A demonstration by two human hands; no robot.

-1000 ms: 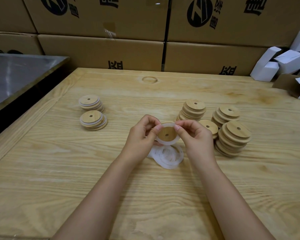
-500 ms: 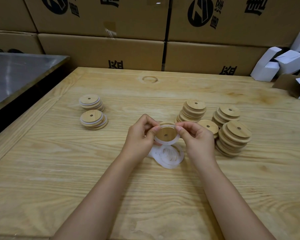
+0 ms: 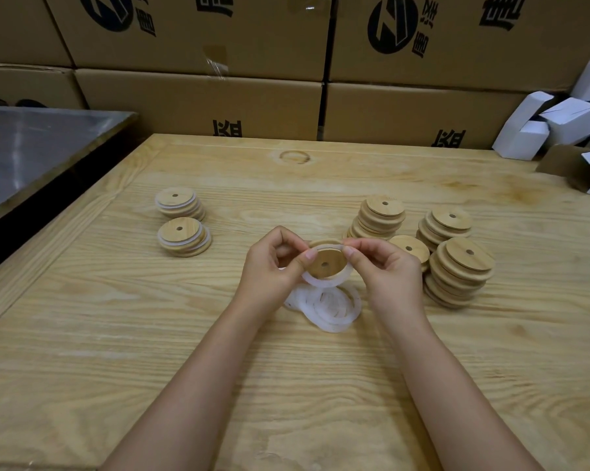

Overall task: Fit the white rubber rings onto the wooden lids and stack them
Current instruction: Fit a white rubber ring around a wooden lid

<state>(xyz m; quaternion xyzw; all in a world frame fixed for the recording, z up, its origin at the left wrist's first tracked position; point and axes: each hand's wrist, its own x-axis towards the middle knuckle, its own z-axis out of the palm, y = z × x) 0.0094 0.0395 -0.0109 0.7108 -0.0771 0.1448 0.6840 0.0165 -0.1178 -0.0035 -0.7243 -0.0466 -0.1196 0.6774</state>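
Fingertips [image 3: 307, 255] of the left hand [image 3: 271, 270] and right hand [image 3: 387, 271] pinch a ring [image 3: 320, 283] onto a lid [image 3: 324, 264], above the loose rings [image 3: 336, 311], mid table [image 3: 116, 334]. Fitting looks part done; next, press the ring home all round, then add it to the stacks [image 3: 183, 237] near the left edge

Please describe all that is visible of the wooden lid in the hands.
The wooden lid is a round, light brown disc with a small centre hole. It is held tilted, face toward the camera, above the pile of loose rings. A white rubber ring lies around its rim. The left hand and right hand pinch its upper edge.
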